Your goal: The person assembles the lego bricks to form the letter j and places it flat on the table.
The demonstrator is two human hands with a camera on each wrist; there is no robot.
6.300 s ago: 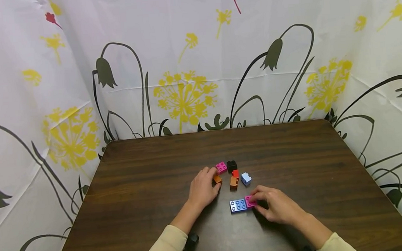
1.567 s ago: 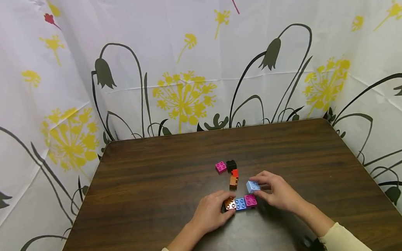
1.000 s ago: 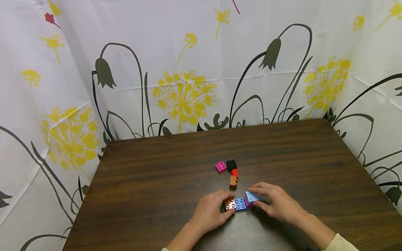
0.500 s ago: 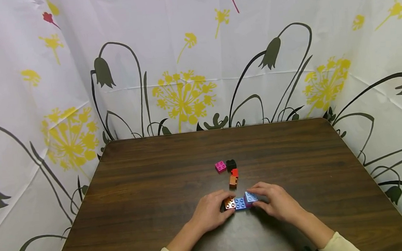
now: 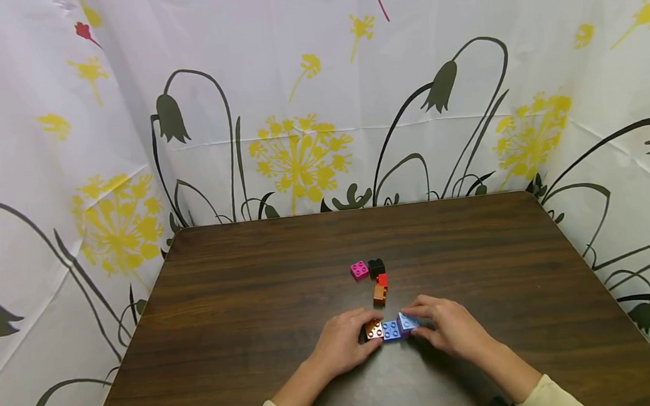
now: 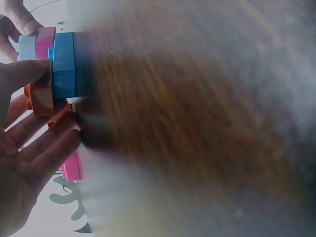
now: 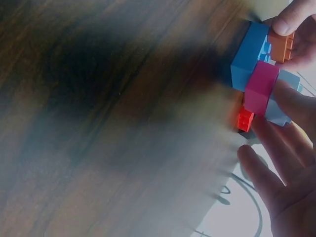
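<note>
A long blue toy brick [image 5: 391, 330] lies at the near middle of the table, its middle studs showing. On its left end sits an orange brick [image 5: 374, 330], pinched between thumb and fingers by my left hand [image 5: 340, 341]. The right end bears a pink brick [image 7: 261, 88], largely hidden from above by a light blue brick [image 5: 408, 320] on top of it. My right hand [image 5: 451, 327] grips that light blue brick, thumb on the near side and fingers on the far side. In the right wrist view the pink and light blue bricks are stacked face to face.
Just beyond the hands, a second orange brick [image 5: 379, 295] stands against a red brick [image 5: 382, 279]. A black brick [image 5: 376, 267] and another pink brick [image 5: 359, 270] are behind them. The dark wooden table [image 5: 250, 271] ends at a flower-print curtain [image 5: 304, 72].
The left hand has brought the orange brick from the loose group onto the blue brick's left end. The right hand let go of the pink brick and moved the light blue one on top of it.
</note>
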